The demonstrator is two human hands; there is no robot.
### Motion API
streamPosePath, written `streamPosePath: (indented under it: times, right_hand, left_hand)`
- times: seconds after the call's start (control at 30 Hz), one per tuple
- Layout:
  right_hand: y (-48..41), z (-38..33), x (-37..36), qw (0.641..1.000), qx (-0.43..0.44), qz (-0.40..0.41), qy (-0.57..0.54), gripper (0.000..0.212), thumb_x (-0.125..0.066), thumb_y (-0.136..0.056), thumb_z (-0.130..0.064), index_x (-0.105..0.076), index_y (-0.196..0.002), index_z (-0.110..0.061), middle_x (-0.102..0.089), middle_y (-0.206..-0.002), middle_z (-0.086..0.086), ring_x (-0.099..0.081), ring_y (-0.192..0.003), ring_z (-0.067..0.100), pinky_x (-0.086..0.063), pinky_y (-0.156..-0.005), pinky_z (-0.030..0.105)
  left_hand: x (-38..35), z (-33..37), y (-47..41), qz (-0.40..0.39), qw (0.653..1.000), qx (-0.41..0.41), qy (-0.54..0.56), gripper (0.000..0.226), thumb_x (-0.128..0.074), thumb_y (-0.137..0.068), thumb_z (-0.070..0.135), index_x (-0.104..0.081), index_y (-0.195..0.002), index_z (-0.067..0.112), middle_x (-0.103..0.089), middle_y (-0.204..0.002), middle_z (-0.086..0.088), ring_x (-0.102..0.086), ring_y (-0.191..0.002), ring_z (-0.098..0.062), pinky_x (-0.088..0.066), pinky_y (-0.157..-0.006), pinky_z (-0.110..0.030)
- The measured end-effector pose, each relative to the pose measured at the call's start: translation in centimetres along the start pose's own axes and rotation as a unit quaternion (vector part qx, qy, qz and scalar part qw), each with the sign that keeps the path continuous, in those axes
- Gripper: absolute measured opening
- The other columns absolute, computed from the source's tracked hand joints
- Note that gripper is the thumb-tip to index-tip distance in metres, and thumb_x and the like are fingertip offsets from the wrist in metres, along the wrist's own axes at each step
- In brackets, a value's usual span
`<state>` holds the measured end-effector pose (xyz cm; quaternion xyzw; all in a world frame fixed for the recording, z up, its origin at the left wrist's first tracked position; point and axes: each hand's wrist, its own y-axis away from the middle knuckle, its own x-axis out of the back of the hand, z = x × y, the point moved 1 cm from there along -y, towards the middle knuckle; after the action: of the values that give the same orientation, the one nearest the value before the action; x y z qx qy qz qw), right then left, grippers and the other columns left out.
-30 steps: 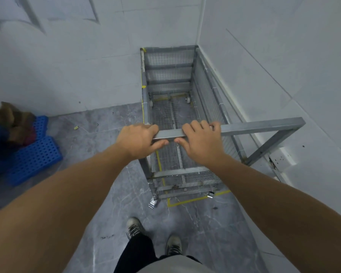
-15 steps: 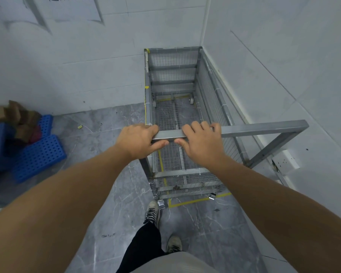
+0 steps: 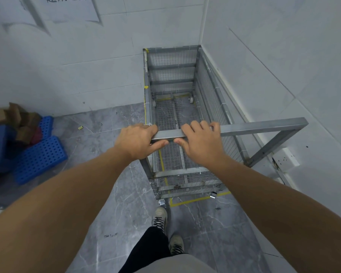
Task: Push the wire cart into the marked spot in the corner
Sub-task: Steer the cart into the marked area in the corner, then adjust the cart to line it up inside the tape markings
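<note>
A grey wire cart (image 3: 211, 95) with mesh sides stands in the corner, its far end against the back wall and its right side along the right wall. My left hand (image 3: 136, 140) and my right hand (image 3: 201, 140) both grip its near top handle bar (image 3: 260, 127), side by side near the bar's left end. Yellow floor tape (image 3: 197, 200) marking the spot shows just in front of the near wheels and through the mesh floor of the cart.
Blue perforated plastic pallets (image 3: 39, 156) and brown cardboard pieces (image 3: 21, 119) lie at the left by the back wall. A white wall socket (image 3: 286, 159) juts from the right wall near the handle frame. My feet (image 3: 159, 217) stand on grey marble floor behind the cart.
My left foot has stepped forward towards the cart. The cart and both hands stay almost where they were, close into the corner.
</note>
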<state>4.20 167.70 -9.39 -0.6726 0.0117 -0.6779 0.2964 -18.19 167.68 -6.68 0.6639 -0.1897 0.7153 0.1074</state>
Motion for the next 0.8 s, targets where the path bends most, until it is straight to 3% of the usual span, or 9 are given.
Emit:
streamPosePath:
  times: [0.33,0.57,0.8]
  right_hand:
    - [-0.07,0.12,0.08,1.000,-0.003,-0.008,-0.004,0.052,-0.029,-0.098,-0.065,-0.056,-0.101,-0.021,-0.061,-0.091,0.000,-0.054,-0.085,0.026,-0.035,-0.084,0.046]
    - [0.13,0.22,0.23,1.000,0.001,0.005,-0.003,0.050,-0.032,-0.098,-0.063,-0.057,-0.101,-0.020,-0.061,-0.092,0.001,-0.055,-0.085,0.026,-0.036,-0.085,0.048]
    - [0.07,0.33,-0.17,0.999,-0.001,0.033,-0.013,0.047,-0.037,-0.096,-0.063,-0.058,-0.099,-0.021,-0.061,-0.090,-0.001,-0.055,-0.084,0.025,-0.036,-0.084,0.046]
  left_hand:
    - [-0.05,0.38,0.17,0.040,0.999,-0.006,0.003,0.046,-0.042,-0.087,0.068,-0.043,-0.077,0.023,-0.043,-0.064,0.006,-0.043,-0.062,-0.018,-0.027,-0.051,-0.029]
    - [-0.44,0.24,0.20,0.072,0.997,-0.015,0.007,0.052,-0.034,-0.085,0.072,-0.044,-0.072,0.023,-0.043,-0.059,0.008,-0.040,-0.056,-0.015,-0.029,-0.049,-0.027]
    - [-0.29,0.24,0.00,0.044,0.999,-0.017,-0.012,0.047,-0.034,-0.086,0.070,-0.038,-0.075,0.024,-0.042,-0.062,0.007,-0.039,-0.060,-0.016,-0.030,-0.050,-0.028]
